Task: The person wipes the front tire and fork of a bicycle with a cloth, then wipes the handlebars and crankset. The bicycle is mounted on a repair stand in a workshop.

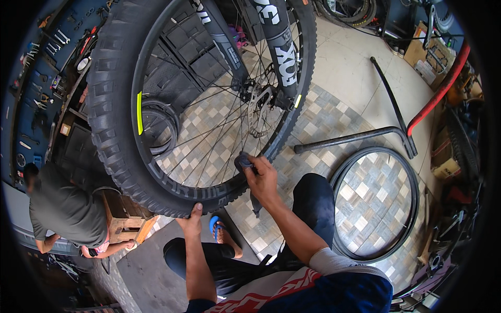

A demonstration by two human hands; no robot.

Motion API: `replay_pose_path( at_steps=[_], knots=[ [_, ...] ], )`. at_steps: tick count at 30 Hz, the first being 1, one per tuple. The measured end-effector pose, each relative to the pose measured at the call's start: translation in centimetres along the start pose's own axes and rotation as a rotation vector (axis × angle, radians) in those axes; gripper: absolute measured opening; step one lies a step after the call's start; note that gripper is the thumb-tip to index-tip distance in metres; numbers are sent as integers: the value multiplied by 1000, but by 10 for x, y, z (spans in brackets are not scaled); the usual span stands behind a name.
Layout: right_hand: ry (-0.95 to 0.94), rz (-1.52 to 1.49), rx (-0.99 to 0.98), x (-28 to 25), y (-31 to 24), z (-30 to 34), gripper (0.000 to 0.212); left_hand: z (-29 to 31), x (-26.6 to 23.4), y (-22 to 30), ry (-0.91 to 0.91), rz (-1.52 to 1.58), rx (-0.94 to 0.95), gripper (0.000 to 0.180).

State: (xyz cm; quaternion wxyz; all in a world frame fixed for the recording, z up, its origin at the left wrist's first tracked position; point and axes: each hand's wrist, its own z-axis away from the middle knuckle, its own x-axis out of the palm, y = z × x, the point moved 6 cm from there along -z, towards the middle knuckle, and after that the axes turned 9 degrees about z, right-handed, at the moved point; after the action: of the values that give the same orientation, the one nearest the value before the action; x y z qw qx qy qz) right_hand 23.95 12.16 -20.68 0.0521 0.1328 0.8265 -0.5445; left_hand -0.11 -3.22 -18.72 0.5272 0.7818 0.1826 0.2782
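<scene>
Wiping the black, knobbly-tyred bicycle wheel [112, 115] mounted in its fork [279, 49] seems in hand, the right hand's [263, 180] fingers clamped on a bunched dark-grey cloth [241, 160], the left's [191, 225] mostly hidden, grip untellable; the next move calls for steadying the wheel.

The left hand [190, 224] is at the bottom edge of the wheel [112, 120], thumb upright against it, fingers mostly hidden; the left forearm [200, 266] rises almost straight below it. The right hand [262, 180] is at the wheel's lower right, fingers curled in a pinch, its forearm [295, 229] slanting up toward the wheel. Both knees are bent, spread apart below the wheel.
</scene>
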Motion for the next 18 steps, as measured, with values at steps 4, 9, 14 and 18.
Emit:
replay_pose_path(
  at_steps=[4, 9, 14, 18],
  knots=[
    [81, -50, -133, 1, -28, -17, 43, 2, 2, 0, 5, -3, -14, 56],
    [-54, -28, -374, 35, -72, 24, 49, 1, 8, -1, -21, 28, -32, 56],
    [-63, 135, -297, 24, -40, -4, 42, 1, 5, -4, -26, -4, -45, 55],
    [98, 105, -167, 14, -27, -27, 40, 6, 2, -14, -57, 5, -66, 52]
  ],
)
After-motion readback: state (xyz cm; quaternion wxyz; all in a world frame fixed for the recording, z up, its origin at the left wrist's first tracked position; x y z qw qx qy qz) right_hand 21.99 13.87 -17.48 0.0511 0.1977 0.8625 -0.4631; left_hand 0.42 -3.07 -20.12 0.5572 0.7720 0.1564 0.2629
